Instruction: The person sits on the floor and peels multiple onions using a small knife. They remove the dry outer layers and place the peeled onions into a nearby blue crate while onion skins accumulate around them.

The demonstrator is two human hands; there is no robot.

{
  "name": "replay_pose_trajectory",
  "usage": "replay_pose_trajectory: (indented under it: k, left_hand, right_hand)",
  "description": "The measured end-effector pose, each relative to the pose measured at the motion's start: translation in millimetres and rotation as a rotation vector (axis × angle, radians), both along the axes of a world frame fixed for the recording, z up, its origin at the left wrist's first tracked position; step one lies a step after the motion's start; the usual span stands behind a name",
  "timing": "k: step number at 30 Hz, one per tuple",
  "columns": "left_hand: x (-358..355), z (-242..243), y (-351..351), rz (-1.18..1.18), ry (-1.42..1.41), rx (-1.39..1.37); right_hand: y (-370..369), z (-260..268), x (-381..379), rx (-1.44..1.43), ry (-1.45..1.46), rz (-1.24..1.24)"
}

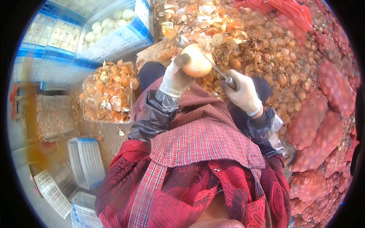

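My left hand (177, 75), in a pale knit glove with a dark, dirty thumb tip, grips a large yellow onion (197, 62) by its left side. Thin dry roots (214, 54) stick out at the onion's upper right. A small knife (218, 69) is held by its handle in my gloved right hand (241, 90). Its narrow blade reaches up and left to the onion, and the tip lies against or in front of the skin near the roots; which of these I cannot tell. Both hands are above my lap, over a red checked apron (199, 142).
Unpeeled onions (282, 62) are heaped ahead and right, among loose skins (211, 20). A crate of onion skins (109, 94) stands left. Peeled onions (108, 27) fill a blue-and-white crate (119, 42) at upper left. Red mesh sacks (316, 139) line the right; more plastic crates (87, 162) stand lower left.
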State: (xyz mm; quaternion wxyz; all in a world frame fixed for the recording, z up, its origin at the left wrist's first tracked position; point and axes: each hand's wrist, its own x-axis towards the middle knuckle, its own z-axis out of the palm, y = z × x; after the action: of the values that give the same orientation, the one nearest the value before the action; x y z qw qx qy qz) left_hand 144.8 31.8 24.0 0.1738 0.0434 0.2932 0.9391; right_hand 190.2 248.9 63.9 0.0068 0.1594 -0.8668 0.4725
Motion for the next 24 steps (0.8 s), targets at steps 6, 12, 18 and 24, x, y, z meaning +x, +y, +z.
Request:
replay_pose_trajectory:
  k: [6, 12, 18, 24]
  left_hand:
    - [2.9, -0.4, -4.0, 0.033, 0.046, -0.108]
    - [9.3, 9.3, -0.3, 0.272, 0.25, -0.38]
    - [5.7, 2.6, 13.6, 0.454, 0.423, -0.713]
    - [8.2, -26.3, 9.1, 0.007, -0.184, -0.098]
  right_hand:
    - [1.0, -7.9, 3.7, 0.165, -0.008, 0.022]
    - [-2.0, -37.6, -0.7, 0.217, 0.069, -0.084]
    - [-1.3, -67.4, -13.2, 0.185, -0.009, -0.146]
    - [18.8, -71.3, -58.8, 0.389, 0.264, 0.062]
